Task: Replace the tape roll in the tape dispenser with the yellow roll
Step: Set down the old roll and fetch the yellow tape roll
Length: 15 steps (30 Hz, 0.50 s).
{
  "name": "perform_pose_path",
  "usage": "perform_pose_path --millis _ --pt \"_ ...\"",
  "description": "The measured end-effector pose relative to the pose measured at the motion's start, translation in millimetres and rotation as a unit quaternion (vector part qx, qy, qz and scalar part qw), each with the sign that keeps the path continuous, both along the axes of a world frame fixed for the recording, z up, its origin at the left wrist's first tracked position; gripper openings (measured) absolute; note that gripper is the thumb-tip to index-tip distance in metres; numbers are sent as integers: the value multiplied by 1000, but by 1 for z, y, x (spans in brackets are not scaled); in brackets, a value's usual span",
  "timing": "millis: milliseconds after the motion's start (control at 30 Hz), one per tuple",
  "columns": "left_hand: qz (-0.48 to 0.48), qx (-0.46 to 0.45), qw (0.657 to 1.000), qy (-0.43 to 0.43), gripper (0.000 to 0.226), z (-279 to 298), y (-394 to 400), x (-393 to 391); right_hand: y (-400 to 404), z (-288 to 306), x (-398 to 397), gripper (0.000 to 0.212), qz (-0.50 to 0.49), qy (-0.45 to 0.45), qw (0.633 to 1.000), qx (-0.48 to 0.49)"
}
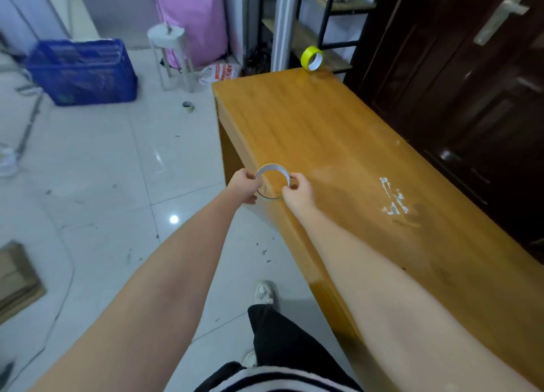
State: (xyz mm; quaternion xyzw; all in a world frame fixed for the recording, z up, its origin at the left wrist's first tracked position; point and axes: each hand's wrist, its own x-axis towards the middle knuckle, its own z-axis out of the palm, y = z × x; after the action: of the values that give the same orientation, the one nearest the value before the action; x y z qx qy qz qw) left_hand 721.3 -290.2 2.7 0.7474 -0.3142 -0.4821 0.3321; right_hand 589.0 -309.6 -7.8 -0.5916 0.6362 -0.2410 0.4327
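Observation:
A thin, nearly bare tape core ring (272, 167) is held between both hands over the near left edge of the wooden table (338, 156). My left hand (243, 187) pinches its left side and my right hand (297, 188) pinches its right side. The yellow tape roll (312, 58) stands on edge at the table's far end, well away from both hands. No tape dispenser is in view.
Another small tape roll (188, 106) lies on the tiled floor left of the table. A blue crate (85, 73), a white stool (172, 57) and a pink bag (194, 20) stand beyond. A dark door (471, 82) runs along the table's right side. White residue (393, 196) marks the tabletop.

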Motion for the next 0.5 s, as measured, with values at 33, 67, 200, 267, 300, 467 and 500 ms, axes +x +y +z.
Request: perform_pose_path --millis 33,67,200,267,300,467,500 --pt "12 0 1000 1 14 -1 -3 8 -5 0 9 39 12 -9 1000 3" --pt "23 0 1000 1 14 -3 -6 16 -10 0 18 39 24 -22 999 7" --pt "57 -3 998 12 11 -5 -26 48 -39 1 52 38 70 -54 995 40" --pt "68 2 998 3 4 -4 -38 62 -58 3 67 41 88 -50 993 54" --pt "72 4 997 -1 3 -2 -45 69 -68 5 75 42 95 -49 993 58" --pt "87 4 996 -2 9 6 -88 100 -116 10 109 44 113 -65 988 77" --pt "89 4 996 -3 11 7 -96 106 -124 11 114 45 117 -70 987 83"
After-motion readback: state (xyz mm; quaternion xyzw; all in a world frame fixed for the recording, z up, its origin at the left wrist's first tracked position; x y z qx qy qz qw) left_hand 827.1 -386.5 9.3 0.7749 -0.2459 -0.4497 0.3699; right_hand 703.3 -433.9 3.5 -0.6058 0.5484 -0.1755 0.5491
